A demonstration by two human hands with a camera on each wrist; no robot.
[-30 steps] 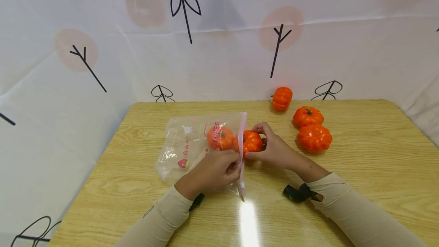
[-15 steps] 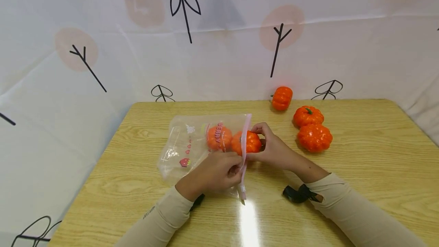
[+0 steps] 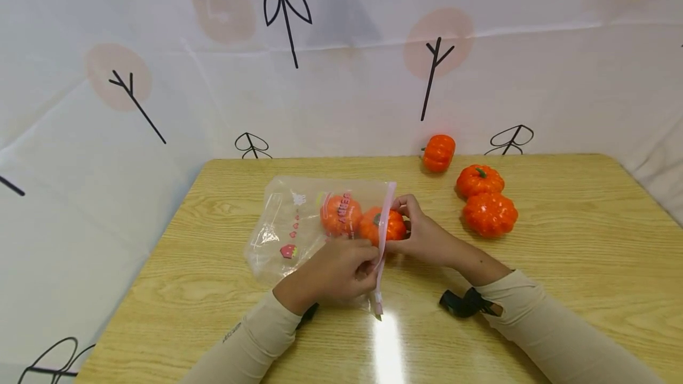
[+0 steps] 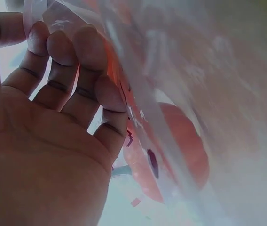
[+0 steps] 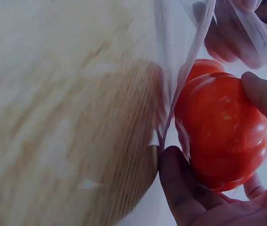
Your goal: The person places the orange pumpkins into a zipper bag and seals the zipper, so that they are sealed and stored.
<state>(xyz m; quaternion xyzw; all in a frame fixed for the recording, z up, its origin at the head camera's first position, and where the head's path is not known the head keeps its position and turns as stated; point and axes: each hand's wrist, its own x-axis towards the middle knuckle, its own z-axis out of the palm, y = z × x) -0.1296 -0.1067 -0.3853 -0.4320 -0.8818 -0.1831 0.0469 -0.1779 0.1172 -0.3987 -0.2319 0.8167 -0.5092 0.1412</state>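
A clear plastic zip bag (image 3: 272, 224) with a pink edge and printed strawberries lies on its side. My left hand (image 3: 338, 268) pinches its mouth on the near side, and in the left wrist view the fingertips (image 4: 60, 47) curl over the film. One small orange toy pumpkin (image 3: 337, 216) sits inside, seen through the plastic. My right hand (image 3: 424, 233) grips a second toy pumpkin (image 5: 223, 129) at the mouth, most of it behind the pink edge. In the right wrist view the thumb (image 5: 265, 96) presses on its side while fingers reach around beneath.
Two toy pumpkins, one (image 3: 479, 181) behind the other (image 3: 490, 214), touch each other at the right on the wooden table (image 3: 565, 265). Another orange one (image 3: 439, 153) lies on its side by the back edge, near a patterned white cloth (image 3: 352, 99).
The bag's pink mouth has slid to the right, over the gripped pumpkin, which now lies mostly inside. My left hand has shifted slightly right with it; my right hand has barely moved.
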